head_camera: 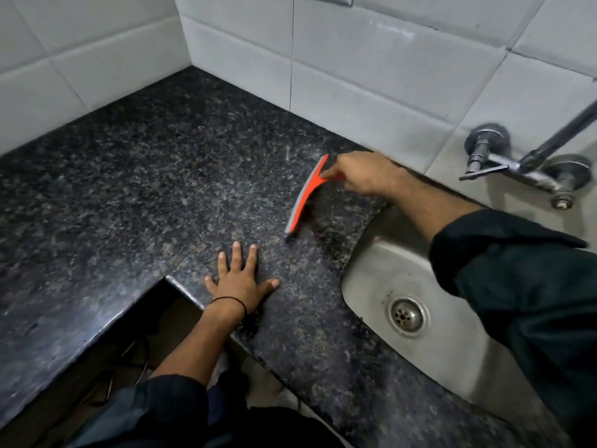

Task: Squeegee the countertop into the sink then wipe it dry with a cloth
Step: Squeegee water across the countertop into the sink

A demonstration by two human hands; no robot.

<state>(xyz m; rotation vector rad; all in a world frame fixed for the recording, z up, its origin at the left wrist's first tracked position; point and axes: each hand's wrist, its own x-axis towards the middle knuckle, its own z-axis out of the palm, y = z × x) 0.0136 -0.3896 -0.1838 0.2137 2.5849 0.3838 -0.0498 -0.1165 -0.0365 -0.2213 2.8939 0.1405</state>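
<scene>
My right hand [365,174] grips the handle of an orange squeegee [305,195], whose grey blade rests on the dark speckled granite countertop [145,176] just left of the steel sink [381,263]. The blade runs from near the back wall toward me. My left hand [240,279] lies flat on the countertop near its front edge, fingers spread, holding nothing. No cloth is in view.
A chrome wall tap [517,163] sticks out over the sink at the right. White tiled walls [371,59] meet at the back corner. The counter's front edge has a notch [168,279] at my left wrist, with floor clutter below.
</scene>
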